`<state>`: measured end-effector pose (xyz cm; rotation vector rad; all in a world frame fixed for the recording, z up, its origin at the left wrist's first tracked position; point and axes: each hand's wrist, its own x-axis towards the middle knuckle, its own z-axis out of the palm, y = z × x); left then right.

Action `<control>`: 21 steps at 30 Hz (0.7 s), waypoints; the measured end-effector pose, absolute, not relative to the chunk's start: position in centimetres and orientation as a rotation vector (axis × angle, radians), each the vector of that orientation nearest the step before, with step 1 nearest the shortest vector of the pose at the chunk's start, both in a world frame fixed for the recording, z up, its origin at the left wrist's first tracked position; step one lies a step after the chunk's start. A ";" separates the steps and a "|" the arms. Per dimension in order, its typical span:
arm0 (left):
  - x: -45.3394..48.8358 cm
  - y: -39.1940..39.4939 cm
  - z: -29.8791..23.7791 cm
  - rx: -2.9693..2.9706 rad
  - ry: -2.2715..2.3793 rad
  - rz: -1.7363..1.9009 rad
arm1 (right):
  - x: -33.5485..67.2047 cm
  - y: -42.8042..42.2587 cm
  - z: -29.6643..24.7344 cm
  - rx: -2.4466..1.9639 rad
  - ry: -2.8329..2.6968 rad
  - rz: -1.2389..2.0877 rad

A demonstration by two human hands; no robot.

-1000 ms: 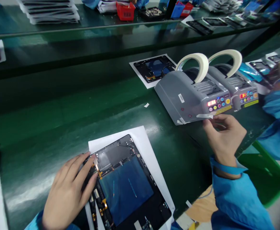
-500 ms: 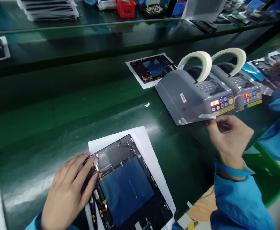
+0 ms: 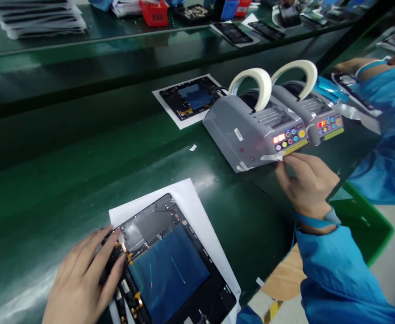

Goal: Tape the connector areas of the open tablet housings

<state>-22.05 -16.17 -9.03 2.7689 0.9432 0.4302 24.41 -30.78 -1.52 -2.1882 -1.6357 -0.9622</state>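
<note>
An opened black tablet [image 3: 170, 265] with a blue battery panel lies on a white sheet [image 3: 197, 211] near the front of the green bench. My left hand [image 3: 83, 279] rests flat on the tablet's left edge, fingers stretched out. My right hand [image 3: 303, 180] is at the outlet of the nearer grey tape dispenser [image 3: 251, 130], its thumb and fingers pinched on a strip of white tape [image 3: 271, 157] that sticks out there. A roll of cream tape [image 3: 256, 83] stands on top of that dispenser.
A second grey tape dispenser [image 3: 315, 112] stands to the right. Another opened tablet [image 3: 189, 99] lies on paper behind them. A co-worker's blue sleeve [image 3: 386, 126] is at the right. A raised shelf [image 3: 116, 40] carries stacked sheets, red bins and parts. A green bin [image 3: 366, 229] sits below the bench edge.
The view has shifted, so everything sits further left in frame. My right hand stays pinched at the dispenser's tape outlet and my left hand stays on the tablet.
</note>
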 end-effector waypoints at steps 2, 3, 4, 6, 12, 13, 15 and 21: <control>-22.1 -16.1 -9.0 2.782 0.932 0.453 | 24.0 -31.4 -1.4 -2.202 -1.682 -0.931; -22.1 -16.0 -9.0 2.791 0.920 0.463 | 23.8 -32.0 -1.5 -2.212 -1.711 -0.911; -22.1 -16.0 -9.0 2.797 0.909 0.468 | 23.7 -32.6 -1.5 -2.225 -1.737 -0.896; -22.2 -16.0 -9.1 2.803 0.899 0.470 | 23.6 -34.1 -1.7 -2.266 -1.765 -0.889; -22.9 -15.7 -10.0 2.795 0.913 0.441 | 24.9 -36.8 -1.4 -2.335 -1.778 -0.893; -23.0 -15.5 -10.1 2.798 0.901 0.450 | 25.2 -36.8 -1.3 -2.319 -1.745 -0.932; -23.2 -15.4 -10.2 2.803 0.882 0.464 | 25.8 -36.4 -1.2 -2.277 -1.668 -1.024; -22.7 -15.5 -10.0 2.801 0.900 0.503 | 26.9 -33.0 -2.1 -2.117 -1.740 -1.016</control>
